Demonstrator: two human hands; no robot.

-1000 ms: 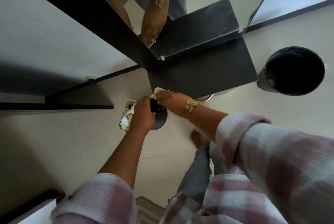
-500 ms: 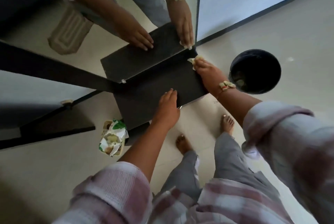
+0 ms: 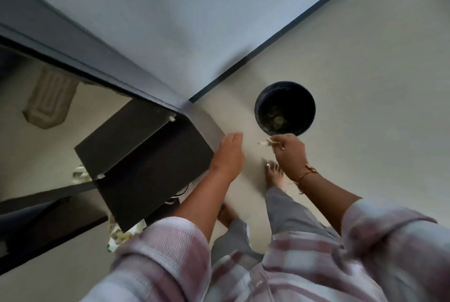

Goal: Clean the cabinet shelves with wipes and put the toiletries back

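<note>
- My right hand (image 3: 289,153) left the shelf (image 3: 151,177), grip pinching the wipe (image 3: 264,142) at six o'clock of the bin (image 3: 285,85).
- My left hand (image 3: 229,155), grip released, slid to the shelf's three o'clock.

Two hands (image 3: 227,155) (image 3: 289,153), one wipe (image 3: 265,142), one bin (image 3: 302,97), one shelf (image 3: 151,170) — two bare feet (image 3: 274,172) (image 3: 225,214)

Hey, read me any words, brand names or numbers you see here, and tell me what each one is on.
No text can be read here.
The wipes packet: its print is blurred and partly hidden under the dark shelf; no word is legible.
The black bin: no label shows.
</note>
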